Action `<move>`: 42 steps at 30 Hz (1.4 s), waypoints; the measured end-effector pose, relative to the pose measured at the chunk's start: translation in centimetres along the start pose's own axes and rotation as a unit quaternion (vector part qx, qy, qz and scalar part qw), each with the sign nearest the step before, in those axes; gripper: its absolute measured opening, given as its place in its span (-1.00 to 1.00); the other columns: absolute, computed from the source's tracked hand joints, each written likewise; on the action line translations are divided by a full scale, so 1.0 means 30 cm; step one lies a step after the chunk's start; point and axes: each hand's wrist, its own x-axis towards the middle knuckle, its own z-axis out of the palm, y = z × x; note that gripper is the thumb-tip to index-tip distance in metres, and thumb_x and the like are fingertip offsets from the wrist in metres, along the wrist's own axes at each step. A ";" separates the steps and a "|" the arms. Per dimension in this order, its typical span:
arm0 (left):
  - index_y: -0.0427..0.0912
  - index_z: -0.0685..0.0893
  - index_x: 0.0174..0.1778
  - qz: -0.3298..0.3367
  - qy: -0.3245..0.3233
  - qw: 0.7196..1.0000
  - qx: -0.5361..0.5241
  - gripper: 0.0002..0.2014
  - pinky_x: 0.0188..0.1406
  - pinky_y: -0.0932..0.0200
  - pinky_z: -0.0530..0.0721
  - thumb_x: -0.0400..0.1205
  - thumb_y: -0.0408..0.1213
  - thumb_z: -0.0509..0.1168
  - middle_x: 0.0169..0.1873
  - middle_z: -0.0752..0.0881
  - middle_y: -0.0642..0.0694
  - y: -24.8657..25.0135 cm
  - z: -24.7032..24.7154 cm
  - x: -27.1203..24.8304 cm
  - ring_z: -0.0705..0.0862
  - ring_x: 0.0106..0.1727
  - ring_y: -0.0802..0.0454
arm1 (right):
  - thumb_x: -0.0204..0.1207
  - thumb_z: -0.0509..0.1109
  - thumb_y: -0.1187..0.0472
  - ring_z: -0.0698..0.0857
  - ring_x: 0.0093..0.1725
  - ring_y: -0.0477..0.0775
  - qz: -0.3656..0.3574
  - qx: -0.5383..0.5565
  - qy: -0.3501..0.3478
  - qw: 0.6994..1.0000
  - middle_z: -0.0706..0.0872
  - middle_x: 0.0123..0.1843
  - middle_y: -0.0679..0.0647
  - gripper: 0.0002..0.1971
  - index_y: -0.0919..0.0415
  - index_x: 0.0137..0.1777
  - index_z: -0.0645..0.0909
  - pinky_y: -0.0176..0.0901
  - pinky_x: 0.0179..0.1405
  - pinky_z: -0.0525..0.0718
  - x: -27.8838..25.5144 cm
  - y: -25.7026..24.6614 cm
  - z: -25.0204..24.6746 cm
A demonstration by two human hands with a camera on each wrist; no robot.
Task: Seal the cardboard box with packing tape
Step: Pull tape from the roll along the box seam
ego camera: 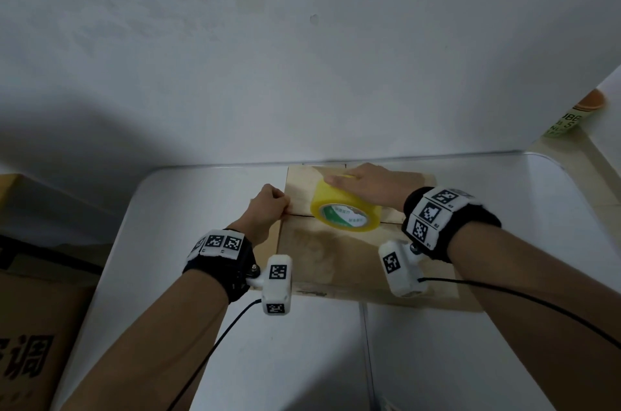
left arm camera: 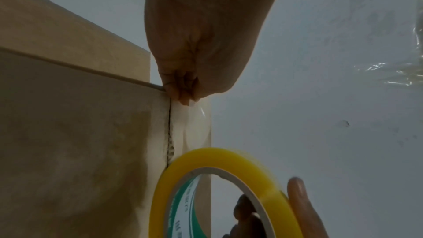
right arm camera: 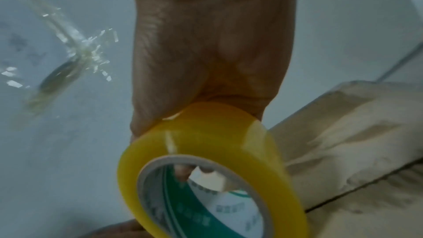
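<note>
A brown cardboard box [ego camera: 336,259] lies on the white table [ego camera: 201,202], flaps closed, with the seam [ego camera: 389,224] running left to right. At the box's left edge, where the seam ends, my left hand [ego camera: 284,205] pinches the free end of the clear tape with curled fingers [left arm camera: 183,95]. A short strip of tape [left arm camera: 194,128] stretches from there along the seam to the yellow tape roll [ego camera: 346,210]. My right hand [ego camera: 339,180] grips the roll from above, over the middle of the box. The roll [right arm camera: 206,169] stands on edge, tilted.
The box sits against the white wall [ego camera: 302,74] at the table's far edge. A large printed carton [ego camera: 33,309] stands to the left of the table. A green and orange container [ego camera: 571,118] lies at the far right. Clear film [right arm camera: 68,42] clings to the wall.
</note>
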 end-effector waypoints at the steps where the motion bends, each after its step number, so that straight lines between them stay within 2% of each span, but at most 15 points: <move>1: -0.19 0.47 -0.12 0.003 0.007 1.000 0.006 -0.94 -0.13 0.11 0.64 0.64 -0.42 0.19 -0.15 0.61 -0.21 -0.001 0.002 0.000 0.59 -0.18 -0.04 | 0.52 0.17 -0.37 0.64 0.25 0.17 0.002 -0.030 0.003 1.000 0.66 0.32 0.14 -0.32 0.18 0.36 0.60 -0.12 0.17 0.54 0.006 -0.005 0.000; 2: -0.20 0.46 -0.12 0.005 0.012 1.000 0.003 -0.94 -0.15 0.12 0.64 0.64 -0.43 0.18 -0.16 0.60 -0.20 -0.003 0.000 -0.002 0.58 -0.20 -0.02 | 0.51 0.19 -0.37 0.63 0.25 0.17 0.003 -0.062 0.001 0.998 0.65 0.30 0.16 -0.30 0.22 0.36 0.59 -0.15 0.11 0.51 0.009 -0.012 -0.001; 5: -0.22 0.42 -0.12 0.017 0.013 0.999 -0.033 -0.90 -0.16 0.12 0.66 0.68 -0.46 0.16 -0.19 0.56 -0.21 -0.016 -0.018 -0.019 0.55 -0.27 -0.01 | 0.49 0.23 -0.37 0.65 0.06 0.11 0.002 -0.114 0.002 0.993 0.71 0.16 0.14 -0.30 0.27 0.25 0.66 -0.14 0.00 0.54 0.012 -0.016 -0.014; 9: -0.26 0.46 -0.08 0.089 0.024 0.994 -0.051 -0.94 -0.11 0.07 0.67 0.70 -0.41 0.21 -0.28 0.66 -0.17 -0.019 -0.071 -0.062 0.61 -0.27 -0.03 | 0.49 0.21 -0.39 0.64 0.25 0.19 0.002 -0.144 0.025 0.989 0.67 0.31 0.19 -0.26 0.28 0.31 0.63 0.02 0.26 0.58 0.014 -0.026 0.002; 11: -0.26 0.50 -0.05 0.118 0.019 0.992 -0.039 -0.95 -0.07 0.07 0.69 0.69 -0.37 0.24 -0.27 0.70 -0.16 0.000 -0.098 -0.074 0.65 -0.26 -0.02 | 0.51 0.15 -0.40 0.62 0.28 0.21 0.002 -0.164 0.031 0.986 0.65 0.33 0.21 -0.24 0.30 0.30 0.63 0.03 0.27 0.56 0.019 -0.049 0.017; 13: -0.24 0.50 0.01 0.119 0.005 0.992 -0.032 -0.88 -0.03 0.06 0.69 0.66 -0.32 0.30 -0.24 0.73 -0.17 0.015 -0.120 -0.080 0.67 -0.25 -0.02 | 0.57 0.09 -0.34 0.61 0.26 0.20 0.008 -0.182 0.008 0.983 0.64 0.34 0.19 -0.31 0.29 0.27 0.63 -0.02 0.19 0.53 0.031 -0.071 0.022; 16: -0.19 0.44 0.16 0.098 -0.012 0.995 -0.024 -0.72 0.02 0.07 0.68 0.62 -0.28 0.38 -0.21 0.74 -0.17 0.003 -0.136 -0.082 0.68 -0.25 0.00 | 0.61 0.13 -0.13 0.60 0.03 0.14 0.025 -0.157 -0.028 0.987 0.65 0.14 0.17 -0.61 0.19 0.03 0.57 -0.10 -0.04 0.48 0.050 -0.090 0.011; 17: -0.18 0.44 0.18 0.093 -0.010 0.995 -0.028 -0.70 0.04 0.06 0.68 0.62 -0.28 0.39 -0.22 0.74 -0.16 -0.010 -0.136 -0.082 0.68 -0.25 0.01 | 0.60 0.15 -0.11 0.60 -0.02 0.12 0.025 -0.156 -0.030 0.987 0.64 0.07 0.15 -0.65 0.18 -0.02 0.56 -0.11 -0.08 0.47 0.052 -0.095 0.006; 19: -0.16 0.44 0.17 0.086 0.004 0.995 -0.041 -0.70 0.07 0.02 0.67 0.61 -0.27 0.39 -0.24 0.74 -0.12 -0.038 -0.131 -0.078 0.68 -0.26 0.03 | 0.58 0.20 -0.19 0.62 -0.04 0.13 0.013 -0.168 -0.019 0.986 0.64 -0.01 0.12 -0.59 0.19 -0.08 0.58 -0.11 -0.09 0.51 0.051 -0.102 0.007; 22: -0.12 0.46 0.12 0.085 0.021 0.995 -0.051 -0.75 0.05 0.01 0.65 0.62 -0.27 0.38 -0.26 0.75 -0.07 -0.069 -0.128 -0.073 0.67 -0.27 0.05 | 0.48 0.27 -0.33 0.69 0.02 0.14 0.002 -0.162 0.009 0.987 0.71 0.04 0.13 -0.39 0.26 0.06 0.70 -0.04 0.05 0.63 0.045 -0.107 0.041; 25: -0.13 0.46 0.09 0.091 0.024 0.994 -0.050 -0.77 -0.02 0.08 0.62 0.62 -0.29 0.38 -0.24 0.77 -0.07 -0.084 -0.134 -0.069 0.66 -0.25 0.04 | 0.48 0.27 -0.35 0.67 0.11 0.14 0.000 -0.176 0.014 0.984 0.71 0.19 0.14 -0.33 0.25 0.24 0.67 -0.05 0.08 0.61 0.048 -0.132 0.066; 28: -0.16 0.45 0.07 0.092 0.025 0.994 -0.055 -0.78 -0.09 0.14 0.61 0.63 -0.30 0.38 -0.24 0.76 -0.08 -0.097 -0.132 -0.057 0.65 -0.28 0.04 | 0.50 0.23 -0.36 0.62 -0.05 0.10 -0.001 -0.208 0.003 0.978 0.71 0.07 0.12 -0.37 0.24 0.13 0.68 -0.13 -0.12 0.52 0.070 -0.156 0.069; 31: -0.12 0.45 0.01 0.087 0.031 0.994 -0.055 -0.81 -0.09 0.10 0.60 0.63 -0.31 0.36 -0.28 0.75 -0.05 -0.116 -0.121 -0.044 0.63 -0.29 0.03 | 0.49 0.24 -0.35 0.58 -0.11 0.10 0.010 -0.223 0.009 0.975 0.61 -0.15 0.05 -0.46 0.18 -0.12 0.61 -0.17 -0.30 0.44 0.089 -0.166 0.084; 36: -0.06 0.40 -0.01 0.080 0.047 0.994 -0.049 -0.82 -0.09 0.04 0.59 0.66 -0.29 0.31 -0.29 0.74 -0.07 -0.149 -0.105 -0.030 0.61 -0.29 0.02 | 0.47 0.22 -0.35 0.58 -0.05 0.13 0.020 -0.241 0.008 0.970 0.70 0.13 0.15 -0.39 0.20 0.13 0.64 -0.10 -0.12 0.48 0.120 -0.172 0.098; 42: -0.06 0.36 -0.05 0.035 0.041 0.993 -0.106 -0.80 -0.16 0.16 0.60 0.67 -0.34 0.29 -0.34 0.69 -0.10 -0.174 -0.051 -0.020 0.56 -0.34 0.02 | 0.50 0.20 -0.32 0.54 -0.07 0.11 0.017 -0.265 0.003 0.964 0.70 0.17 0.15 -0.40 0.22 0.17 0.63 -0.11 -0.14 0.45 0.132 -0.180 0.106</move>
